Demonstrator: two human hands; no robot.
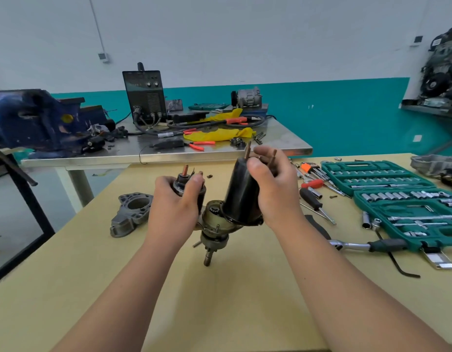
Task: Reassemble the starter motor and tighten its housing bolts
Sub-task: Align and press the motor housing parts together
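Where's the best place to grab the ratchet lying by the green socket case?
Grip the ratchet by its dark rubber handle, from above and the near side. It lies flat on the table, chrome head pointing left, and the green socket case crowds the handle's right end, so take it mid-handle.

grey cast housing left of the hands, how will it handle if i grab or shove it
The grey cast housing looks like cast metal, so probably rigid and heavy for its size. It lies flat on the table, so a push should slide it, not roll it. Its lugs likely aid grip.
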